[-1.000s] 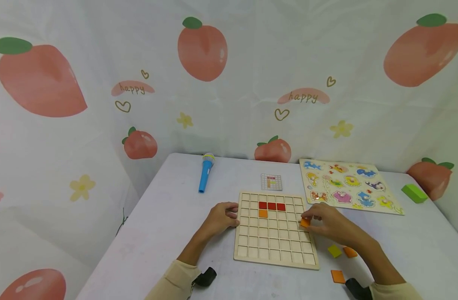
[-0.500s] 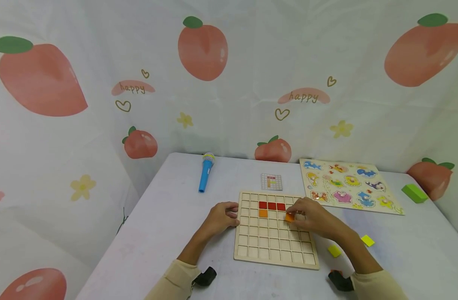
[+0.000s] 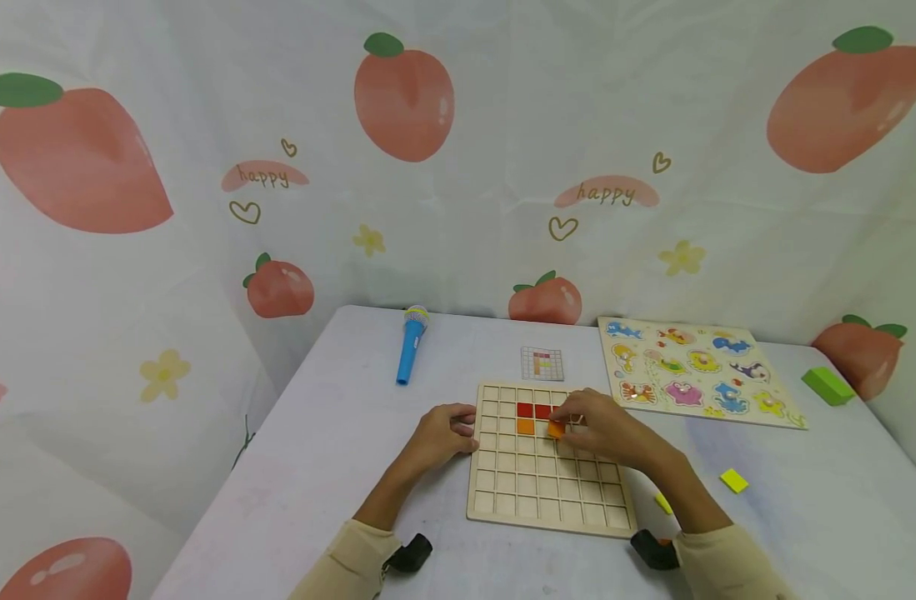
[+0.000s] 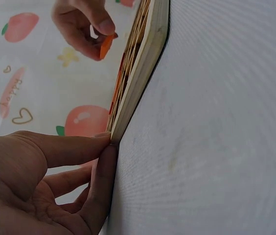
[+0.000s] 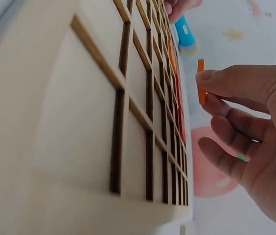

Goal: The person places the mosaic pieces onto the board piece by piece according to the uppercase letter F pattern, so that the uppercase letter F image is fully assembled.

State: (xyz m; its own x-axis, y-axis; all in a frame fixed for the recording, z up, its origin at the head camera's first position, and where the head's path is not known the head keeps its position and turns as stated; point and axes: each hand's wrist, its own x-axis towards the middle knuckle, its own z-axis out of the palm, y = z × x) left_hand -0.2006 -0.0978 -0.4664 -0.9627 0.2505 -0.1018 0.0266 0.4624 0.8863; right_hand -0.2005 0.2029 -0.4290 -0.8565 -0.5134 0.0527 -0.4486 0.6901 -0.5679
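One thin orange tile (image 3: pixel 556 430) was pinched between thumb and fingers of the right hand (image 3: pixel 611 432), raised off the wooden grid board (image 3: pixel 528 485); the left hand (image 3: pixel 437 437) gripped the board's left edge. The tile was judged light, stiff and possibly slippery, best taken by opposite edges.

Thin orange square tile (image 3: pixel 556 430), pinched above pale wooden grid board (image 3: pixel 548 465), board lying flat
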